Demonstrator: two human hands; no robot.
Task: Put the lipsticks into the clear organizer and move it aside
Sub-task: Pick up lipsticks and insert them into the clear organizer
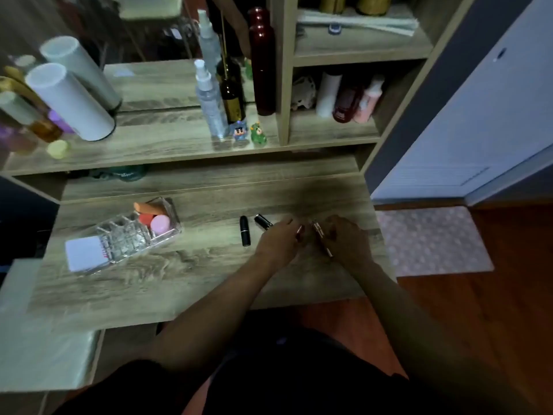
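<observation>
On the wooden desk [179, 280], a black lipstick [244, 230] lies pointing away, a second black lipstick [263, 221] slants beside the left hand [279, 239], the right hand [344, 239] grasps a blurred metallic tube [323, 239], left fingers' grip unclear, clear organizer [128, 235] well left.

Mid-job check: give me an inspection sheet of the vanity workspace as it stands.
Surface: wooden desk, dimly lit.
Job's things: clear organizer at left, holding sponges and a white card; black lipstick and a second lipstick lying loose; a slim metallic tube in hand.
Clutter: bottles and figurines on the shelf.
Hands: left hand and right hand close together; the grip is blurred.
Cables: nothing seen.
Surroundings: dotted mat on the floor.
</observation>
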